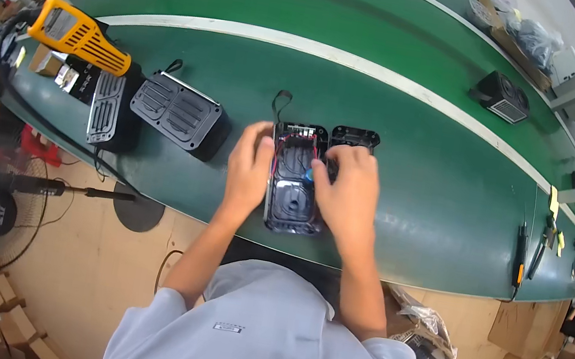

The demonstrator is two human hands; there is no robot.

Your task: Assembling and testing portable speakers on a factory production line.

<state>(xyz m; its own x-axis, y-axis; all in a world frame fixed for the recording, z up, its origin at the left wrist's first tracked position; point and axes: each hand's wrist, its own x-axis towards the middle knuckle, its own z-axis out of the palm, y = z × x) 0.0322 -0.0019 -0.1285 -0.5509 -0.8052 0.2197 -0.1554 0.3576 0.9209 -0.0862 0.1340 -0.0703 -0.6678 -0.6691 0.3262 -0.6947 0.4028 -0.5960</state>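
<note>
An opened black speaker housing (pixel 291 203) lies in front of me on the green bench, with red and black wires inside its upper part. My left hand (pixel 251 169) is closed along its left side, thumb on the rim. My right hand (pixel 348 190) bends over a second black shell (pixel 355 136) beside the housing, its fingers curled on that shell and mostly hiding it. By the right thumb shows a small blue part (pixel 309 175), too little of it visible to name. A strap loop (pixel 282 102) sticks up from the housing's far end.
Two black speakers (pixel 176 114) (pixel 105 113) stand to the left, near a yellow-orange handheld tool (pixel 82 36) with a thick cable. Another black speaker (pixel 502 96) sits far right. An electric screwdriver (pixel 520 255) and pliers (pixel 540 251) lie right. A fan (pixel 1 210) stands left of the bench.
</note>
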